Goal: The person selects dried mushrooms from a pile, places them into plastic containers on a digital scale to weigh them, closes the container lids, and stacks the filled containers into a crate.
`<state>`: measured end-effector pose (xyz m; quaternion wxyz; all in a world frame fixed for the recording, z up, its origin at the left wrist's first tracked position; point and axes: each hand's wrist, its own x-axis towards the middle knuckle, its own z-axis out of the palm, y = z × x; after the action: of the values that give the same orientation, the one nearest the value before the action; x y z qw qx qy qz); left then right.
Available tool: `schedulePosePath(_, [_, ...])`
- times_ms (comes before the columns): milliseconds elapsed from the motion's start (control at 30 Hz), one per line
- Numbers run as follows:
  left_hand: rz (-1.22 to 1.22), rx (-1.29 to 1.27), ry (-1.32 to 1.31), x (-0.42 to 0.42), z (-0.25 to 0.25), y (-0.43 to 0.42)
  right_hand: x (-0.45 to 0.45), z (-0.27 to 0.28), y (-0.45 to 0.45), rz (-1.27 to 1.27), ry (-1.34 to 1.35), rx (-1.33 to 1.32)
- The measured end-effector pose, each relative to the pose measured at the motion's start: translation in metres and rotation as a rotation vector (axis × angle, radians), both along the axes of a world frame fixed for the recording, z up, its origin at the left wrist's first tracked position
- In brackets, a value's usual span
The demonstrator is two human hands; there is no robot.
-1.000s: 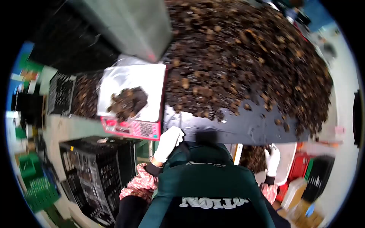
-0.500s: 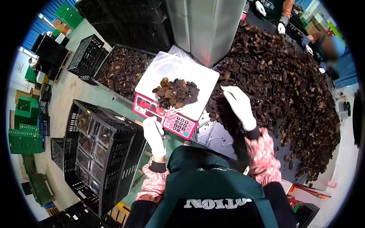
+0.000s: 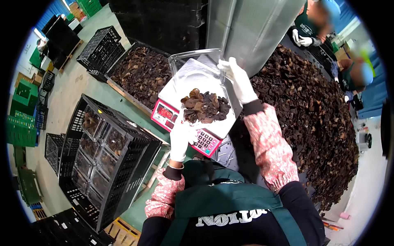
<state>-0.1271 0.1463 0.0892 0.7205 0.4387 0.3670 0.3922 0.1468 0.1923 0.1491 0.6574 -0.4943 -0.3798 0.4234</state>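
Observation:
A clear plastic clamshell box (image 3: 193,61) stands with its lid raised on a white and red digital scale (image 3: 165,112). In its base lies a heap of dark brown wood ear mushrooms (image 3: 205,106). My gloved right hand (image 3: 240,80) has the lid's right edge between thumb and fingers. At the near left edge of the base is my gloved left hand (image 3: 182,137), its fingers closed on the plastic and partly covering the scale's front. The red display reads about 0.240.
A huge pile of wood ear (image 3: 308,135) covers the table on the right. Left of the scale is a tray of more wood ear (image 3: 141,71). A black crate (image 3: 123,164) holds several filled clear boxes. A metal column (image 3: 250,33) rises behind. Co-workers' gloved hands (image 3: 301,39) are at upper right.
My right hand has moved from the pile's edge to the box lid, which now stands raised. The left hand has shifted up onto the box edge. The heap is larger; the display rose from about 0.180.

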Motion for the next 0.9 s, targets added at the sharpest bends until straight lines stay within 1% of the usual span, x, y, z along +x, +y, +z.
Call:
schedulePosePath(33, [0.005, 0.046, -0.055, 0.001, -0.011, 0.001, 0.000, 0.002, -0.012, 0.004, 0.080, 0.013])
schedulePosePath(67, [0.016, 0.040, -0.058, 0.001, -0.010, 0.000, 0.000, 0.003, -0.027, 0.006, 0.160, 0.024])
schedulePosePath(100, [0.025, -0.042, -0.054, 0.001, -0.007, 0.000, -0.003, 0.013, -0.052, 0.024, -0.030, -0.099])
schedulePosePath(133, [0.022, -0.031, -0.083, 0.000, -0.010, 0.000, -0.002, 0.005, -0.073, -0.007, -0.325, -0.130])
schedulePosePath(200, [0.021, -0.022, -0.112, -0.002, -0.013, -0.001, -0.008, -0.012, -0.100, 0.010, -0.599, -0.344])
schedulePosePath(267, [0.025, 0.048, -0.083, -0.002, -0.010, 0.000, -0.022, -0.026, -0.118, -0.136, -0.604, -0.225])
schedulePosePath(300, [0.014, -0.062, -0.087, -0.003, -0.007, 0.000, -0.039, -0.012, -0.123, -0.231, -0.557, -0.145])
schedulePosePath(333, [0.006, -0.057, -0.081, -0.003, -0.006, 0.000, -0.036, -0.022, -0.126, -0.314, -0.823, -0.167])
schedulePosePath(367, [-0.022, -0.040, -0.009, -0.003, -0.005, 0.000, -0.028, -0.037, -0.130, -0.214, -0.904, -0.254])
schedulePosePath(400, [-0.049, -0.020, 0.061, -0.003, -0.005, 0.001, -0.023, -0.039, -0.133, -0.112, -0.982, -0.341])
schedulePosePath(433, [-0.061, -0.091, -0.056, -0.005, -0.005, 0.000, -0.022, -0.033, -0.136, 0.036, -0.421, -0.543])
schedulePosePath(467, [-0.072, -0.082, -0.054, -0.005, -0.006, -0.001, -0.017, -0.044, -0.137, 0.109, -0.211, -0.402])
schedulePosePath(533, [-0.076, -0.013, -0.008, -0.004, 0.000, -0.006, -0.014, -0.030, -0.137, 0.170, -0.055, -0.474])
schedulePosePath(567, [-0.081, -0.003, -0.007, -0.004, -0.002, -0.007, -0.013, -0.029, -0.138, 0.170, -0.056, -0.470])
schedulePosePath(633, [-0.100, -0.011, 0.000, -0.003, 0.004, -0.009, -0.011, -0.036, -0.138, 0.297, 0.176, -0.312])
schedulePosePath(667, [-0.112, -0.026, 0.005, -0.002, 0.007, -0.011, -0.010, -0.040, -0.140, 0.312, 0.174, -0.307])
schedulePosePath(700, [-0.109, -0.042, -0.035, -0.002, 0.008, -0.012, -0.007, -0.047, -0.144, 0.325, 0.247, -0.312])
schedulePosePath(733, [-0.040, -0.047, -0.046, 0.004, 0.010, -0.017, -0.007, -0.052, -0.145, 0.354, 0.322, -0.318])
schedulePosePath(767, [-0.020, -0.003, -0.104, 0.008, 0.003, -0.018, -0.009, -0.053, -0.146, 0.349, 0.340, -0.380])
schedulePosePath(800, [0.008, 0.047, -0.160, 0.008, -0.005, -0.019, -0.012, -0.063, -0.146, 0.273, 0.115, -0.302])
schedulePosePath(833, [0.018, 0.055, -0.183, 0.008, -0.007, -0.024, -0.022, -0.043, -0.149, 0.228, 0.211, -0.323])
schedulePosePath(867, [0.025, 0.065, -0.209, 0.007, -0.006, -0.026, -0.028, -0.047, -0.147, 0.127, 0.198, -0.419])
schedulePosePath(900, [0.045, 0.014, -0.238, 0.004, 0.000, -0.028, -0.035, -0.042, -0.155, 0.127, 0.088, -0.319])
